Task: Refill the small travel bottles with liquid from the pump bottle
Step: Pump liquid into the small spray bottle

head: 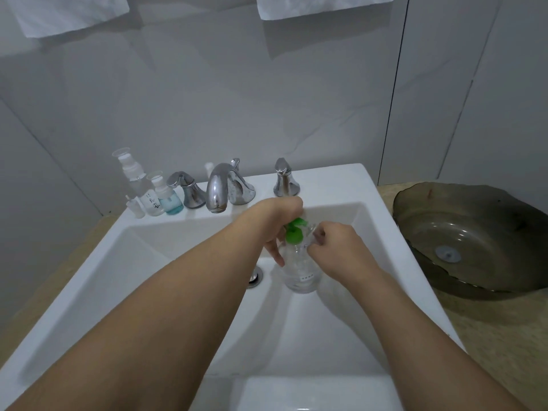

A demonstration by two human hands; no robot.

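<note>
White sink [326, 185] catches any drips: the left hand [278, 215] curls around the pump bottle [301, 271] over the basin, the right hand [335, 247] pinches a small clear bottle [311, 232] at its green nozzle [293, 232]; other travel bottles [154, 194] wait by the tap [219, 188]

White square sink [350, 185] filling the centre, chrome faucet [221, 185] on its rim at 12 o'clock with one chrome handle [186, 188] at 11 and another [284, 178] at 1, chrome drain [255, 275] in the basin. Dark glass bowl [474, 232] on the beige countertop [489, 336] at 3 o'clock. White towels [323, 5] hanging on the grey tiled wall [237, 99] at 12 o'clock.
</note>
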